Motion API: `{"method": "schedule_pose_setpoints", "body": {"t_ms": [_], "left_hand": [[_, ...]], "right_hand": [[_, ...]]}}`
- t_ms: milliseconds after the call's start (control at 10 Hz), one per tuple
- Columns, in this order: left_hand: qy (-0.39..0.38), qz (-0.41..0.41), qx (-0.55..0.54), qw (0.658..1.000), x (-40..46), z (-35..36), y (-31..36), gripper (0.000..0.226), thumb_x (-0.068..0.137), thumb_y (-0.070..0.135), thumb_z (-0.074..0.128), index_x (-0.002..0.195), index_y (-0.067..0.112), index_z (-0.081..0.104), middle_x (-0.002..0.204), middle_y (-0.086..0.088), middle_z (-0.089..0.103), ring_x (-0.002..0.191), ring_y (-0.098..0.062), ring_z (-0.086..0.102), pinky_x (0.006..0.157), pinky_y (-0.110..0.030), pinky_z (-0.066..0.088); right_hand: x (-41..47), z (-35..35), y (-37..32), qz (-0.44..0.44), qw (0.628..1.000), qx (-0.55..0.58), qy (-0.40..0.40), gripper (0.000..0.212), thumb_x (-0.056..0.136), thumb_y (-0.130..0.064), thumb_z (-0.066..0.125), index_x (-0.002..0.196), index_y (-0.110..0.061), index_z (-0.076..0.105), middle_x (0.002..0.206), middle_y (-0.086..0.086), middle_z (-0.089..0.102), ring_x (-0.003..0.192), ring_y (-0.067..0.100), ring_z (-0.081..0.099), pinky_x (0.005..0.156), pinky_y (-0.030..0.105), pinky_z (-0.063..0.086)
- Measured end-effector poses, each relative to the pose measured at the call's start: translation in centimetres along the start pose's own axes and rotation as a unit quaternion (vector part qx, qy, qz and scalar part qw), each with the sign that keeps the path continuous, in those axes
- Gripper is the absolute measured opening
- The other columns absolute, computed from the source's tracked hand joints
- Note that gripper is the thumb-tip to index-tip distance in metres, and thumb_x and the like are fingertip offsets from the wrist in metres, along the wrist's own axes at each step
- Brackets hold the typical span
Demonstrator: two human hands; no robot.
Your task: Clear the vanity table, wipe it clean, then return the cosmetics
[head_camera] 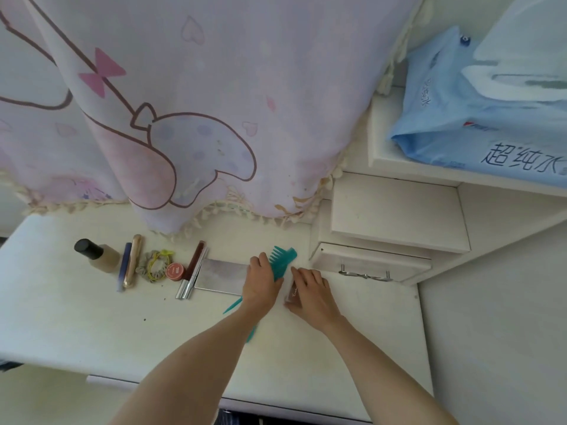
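I am looking down at my white vanity table, with both forearms reaching toward its back edge. My left hand lies over a teal comb; its fingers curve round the comb's middle, apparently gripping it, while the toothed head shows beyond them and the pointed tail pokes out under my wrist. My right hand, just beside it, pinches a small clear-sided case; I cannot make out what it holds.

I judge that I am on the clearing step, since most cosmetics remain along the back edge: a foundation bottle near the back left corner, a gold tube, hair ties, a small red tin, slim lip tubes and a flat mirror compact, partly under my left hand. Next I should lift both items clear and set them off the table.

A pink curtain hides whatever stands behind.
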State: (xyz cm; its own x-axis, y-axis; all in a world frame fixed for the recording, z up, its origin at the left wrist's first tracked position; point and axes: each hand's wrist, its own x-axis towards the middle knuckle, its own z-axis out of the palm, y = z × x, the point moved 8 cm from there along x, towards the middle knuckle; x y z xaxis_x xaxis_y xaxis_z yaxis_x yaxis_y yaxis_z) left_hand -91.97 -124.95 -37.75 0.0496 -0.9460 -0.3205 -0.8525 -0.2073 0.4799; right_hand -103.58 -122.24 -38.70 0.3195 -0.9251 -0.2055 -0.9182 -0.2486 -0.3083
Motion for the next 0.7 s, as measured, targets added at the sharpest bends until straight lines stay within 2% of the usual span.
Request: {"method": "schedule_pose_setpoints", "body": {"t_ms": [100, 200, 300, 400, 500, 600, 700], "left_hand": [[0.030, 0.055, 0.020, 0.998, -0.3, -0.5, 0.3, 0.046, 0.091, 0.020, 0.051, 0.132, 0.008, 0.034, 0.130, -0.009, 0.040, 0.115, -0.021, 0.042, 0.089, -0.029, 0.044], [0.011, 0.165, 0.133, 0.977, -1.2, 0.4, 0.6, 0.051, 0.091, 0.016, 0.043, 0.141, 0.013, 0.033, 0.147, -0.007, 0.032, 0.133, -0.023, 0.030, 0.109, -0.034, 0.028], [-0.018, 0.240, 0.247, 0.939, -2.5, 1.5, -0.1, 0.050, 0.085, 0.023, 0.054, 0.135, 0.017, 0.048, 0.144, -0.007, 0.042, 0.134, -0.026, 0.035, 0.113, -0.045, 0.020], [-0.019, 0.248, 0.299, 0.921, -2.7, 1.5, -1.0, 0.054, 0.055, 0.031, 0.082, 0.106, 0.019, 0.070, 0.109, -0.002, 0.068, 0.104, -0.024, 0.064, 0.089, -0.049, 0.048], [0.001, 0.251, 0.292, 0.923, -2.9, 0.3, -1.2, 0.052, 0.053, 0.029, 0.085, 0.101, 0.016, 0.072, 0.102, -0.002, 0.070, 0.099, -0.024, 0.066, 0.083, -0.051, 0.051], [0.012, 0.254, 0.285, 0.924, -3.0, -1.2, -1.4, 0.057, 0.081, 0.025, 0.064, 0.134, 0.012, 0.049, 0.137, -0.009, 0.050, 0.130, -0.027, 0.043, 0.106, -0.054, 0.030], [0.058, 0.241, 0.320, 0.914, -2.9, -3.0, -2.0, 0.063, 0.089, 0.026, 0.053, 0.145, 0.011, 0.028, 0.151, -0.008, 0.030, 0.141, -0.027, 0.024, 0.113, -0.052, 0.014]], "right_hand": [[-0.4, -0.5, 0.5, -0.015, 1.000, 0.010, 0.026, 0.072, 0.081, -0.041, 0.063, 0.138, -0.007, 0.037, 0.136, 0.008, 0.044, 0.124, 0.027, 0.039, 0.102, 0.036, 0.034], [-1.0, -0.4, 0.7, -0.041, 0.998, -0.017, 0.047, 0.061, 0.075, -0.037, 0.066, 0.127, -0.007, 0.051, 0.123, 0.007, 0.056, 0.112, 0.026, 0.051, 0.092, 0.038, 0.047], [-1.1, -0.5, -0.1, -0.056, 0.997, -0.027, 0.050, 0.058, 0.066, -0.030, 0.074, 0.118, -0.010, 0.059, 0.114, 0.002, 0.062, 0.101, 0.022, 0.058, 0.080, 0.036, 0.053], [-0.6, -0.3, -1.4, -0.069, 0.996, -0.025, 0.047, 0.058, 0.064, -0.029, 0.077, 0.116, -0.011, 0.060, 0.113, 0.001, 0.064, 0.097, 0.021, 0.060, 0.078, 0.034, 0.053], [0.0, -0.2, -2.3, -0.063, 0.996, -0.021, 0.053, 0.054, 0.066, -0.027, 0.075, 0.116, -0.010, 0.060, 0.112, 0.003, 0.064, 0.098, 0.023, 0.060, 0.079, 0.035, 0.052], [0.4, -0.2, -2.7, -0.071, 0.995, -0.027, 0.067, 0.057, 0.068, -0.026, 0.072, 0.120, -0.007, 0.057, 0.117, 0.008, 0.062, 0.105, 0.029, 0.059, 0.087, 0.038, 0.050], [0.6, -0.7, -2.9, -0.056, 0.994, -0.049, 0.080, 0.058, 0.079, -0.029, 0.064, 0.131, -0.006, 0.049, 0.135, 0.014, 0.051, 0.125, 0.033, 0.047, 0.103, 0.042, 0.037]]}}
